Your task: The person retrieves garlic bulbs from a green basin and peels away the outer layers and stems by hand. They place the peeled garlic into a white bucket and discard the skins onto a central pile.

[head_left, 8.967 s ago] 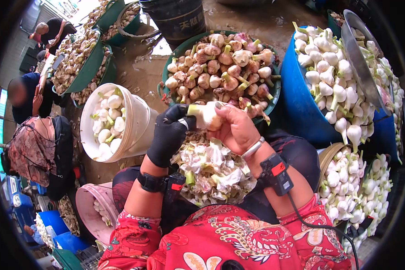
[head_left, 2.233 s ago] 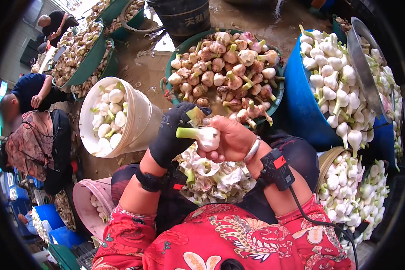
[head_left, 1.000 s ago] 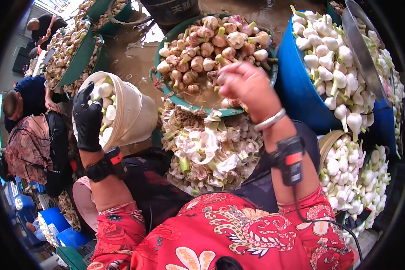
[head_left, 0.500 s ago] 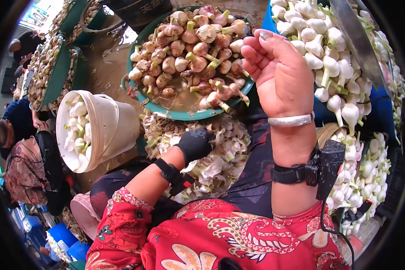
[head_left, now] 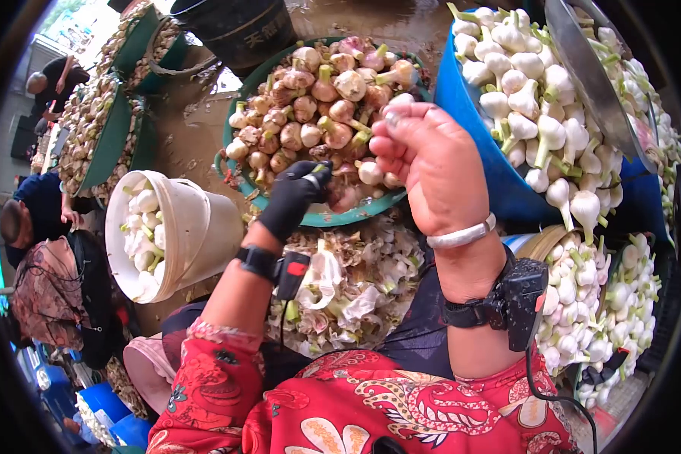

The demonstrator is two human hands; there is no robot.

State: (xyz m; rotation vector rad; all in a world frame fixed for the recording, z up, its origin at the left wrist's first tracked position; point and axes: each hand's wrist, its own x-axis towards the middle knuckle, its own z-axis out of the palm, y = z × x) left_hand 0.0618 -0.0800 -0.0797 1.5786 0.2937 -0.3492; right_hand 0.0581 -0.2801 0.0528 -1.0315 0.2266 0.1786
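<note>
My left hand (head_left: pixel 293 198), in a black glove, is closed at the front rim of a green basin (head_left: pixel 352 218), with the green stem of a garlic bulb (head_left: pixel 318 174) showing at its fingers. Unpeeled, purplish garlic bulbs (head_left: pixel 340 87) fill the basin. Bare, with a silver bangle at the wrist, my right hand (head_left: pixel 435 163) is above the basin's right side. Its fingers are curled and thumb and forefinger meet; anything between them is too small to tell.
Loose peelings (head_left: pixel 356 284) lie below the basin. Left stands a white bucket (head_left: pixel 208 231) with peeled garlic; right, a blue tub (head_left: pixel 469 144) heaped with white bulbs and a metal pan (head_left: pixel 594 76) beside it. A black bucket (head_left: pixel 238 30) is behind. Other people (head_left: pixel 34 216) sit far left.
My left hand has moved up from the peelings to the basin rim, where a stem now shows at its fingers. My right hand has moved down and left, its thumb nearer the fingers.
</note>
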